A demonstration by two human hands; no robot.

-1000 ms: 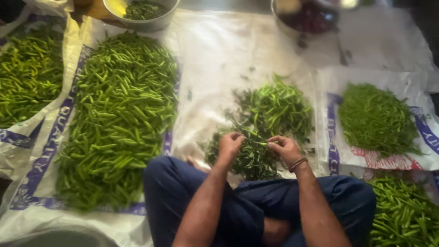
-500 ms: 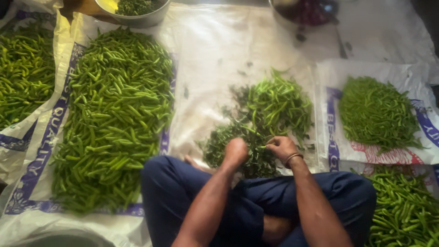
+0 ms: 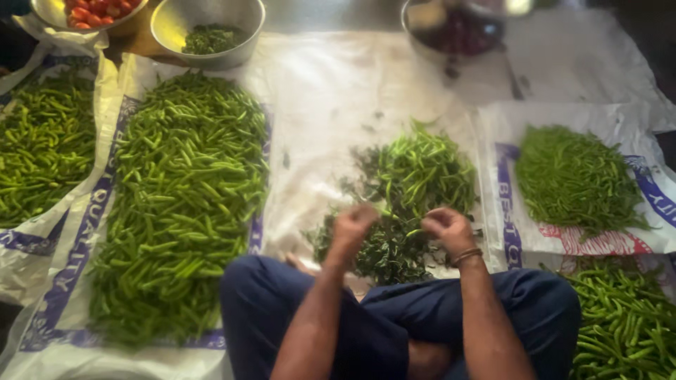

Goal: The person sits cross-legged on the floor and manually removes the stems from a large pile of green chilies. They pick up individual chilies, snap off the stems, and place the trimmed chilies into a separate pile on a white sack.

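Observation:
I sit cross-legged in dark blue trousers on a white plastic sheet (image 3: 331, 91). Both hands hover over a middle pile of green chillies (image 3: 422, 172), whose near side is a heap of darker plucked stems (image 3: 384, 257). My right hand (image 3: 447, 229), with a bangle on the wrist, is curled around a green chilli that pokes out to its left. My left hand (image 3: 352, 226) is motion-blurred, with its fingers curled just left of that chilli. Whether the left hand holds anything is unclear.
A large spread of green chillies (image 3: 183, 197) lies to my left, with another (image 3: 42, 141) at the far left. Smaller chilli piles sit on sacks at the right (image 3: 574, 176) and lower right (image 3: 627, 324). Steel bowls stand at the back: green bits (image 3: 211, 28), red tomatoes (image 3: 91, 10), dark contents (image 3: 451, 28).
My hands were joined on one chilli; now they are apart, the left hand drawn leftward and blurred. The camera view has tilted slightly, showing more of the bowls at the back.

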